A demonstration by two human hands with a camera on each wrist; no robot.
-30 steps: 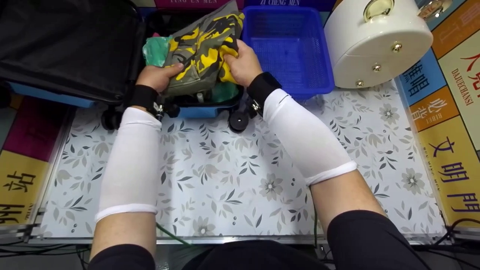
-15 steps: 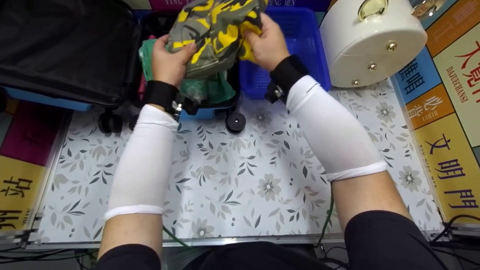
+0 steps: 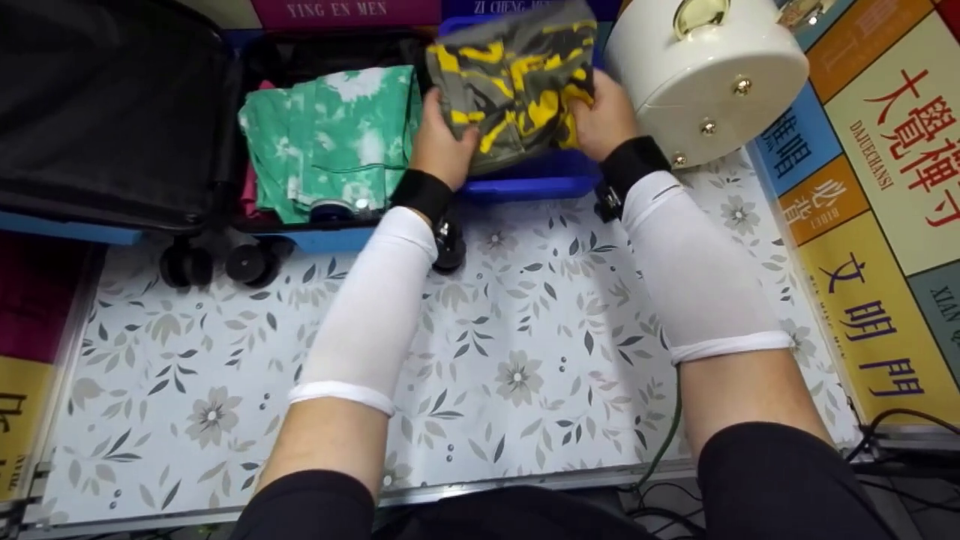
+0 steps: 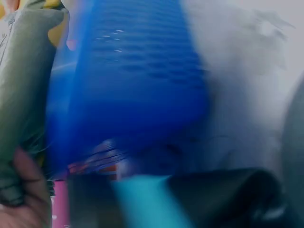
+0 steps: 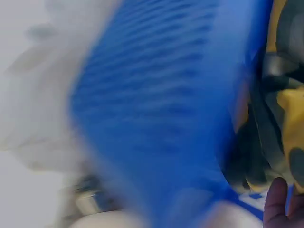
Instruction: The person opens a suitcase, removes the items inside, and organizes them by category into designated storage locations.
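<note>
Above the blue basket (image 3: 529, 187), toward the far side of the table (image 3: 450, 360), we held a folded camouflage garment (image 3: 517, 90) in grey, black and yellow. Our left hand (image 3: 444, 146) gripped its near left corner, the thumb laid over the cloth, and our right hand (image 3: 606, 116) pinched its right edge, the thumb pressed against a yellow patch. The garment hid much of the basket from the head view; whether the two touched, we could not tell. Both wrist views caught the basket's wall close by, though blurred.

Left of the basket lay an open suitcase (image 3: 326, 240) with a blue shell. Folded in it, just beside our left hand, was a green-and-white tie-dyed cloth (image 3: 330, 135); some pink fabric (image 3: 250, 187) showed along its left edge, and a small round dark object (image 3: 330, 210) sat at its near edge. The suitcase's other half (image 3: 105, 112), black on its upper face, spread farther left, with black wheels (image 3: 251, 262) on the near side.

Right of the basket, near our right hand, stood a glossy white case (image 3: 712, 67) with a gold handle and three gold knobs. We wore black wristbands (image 3: 424, 195) and white sleeves (image 3: 367, 300) on both forearms. Leaves and flowers patterned the table's pale top, and colourful panels (image 3: 885, 165) printed with large characters bordered it at the right, the left and the far side.
</note>
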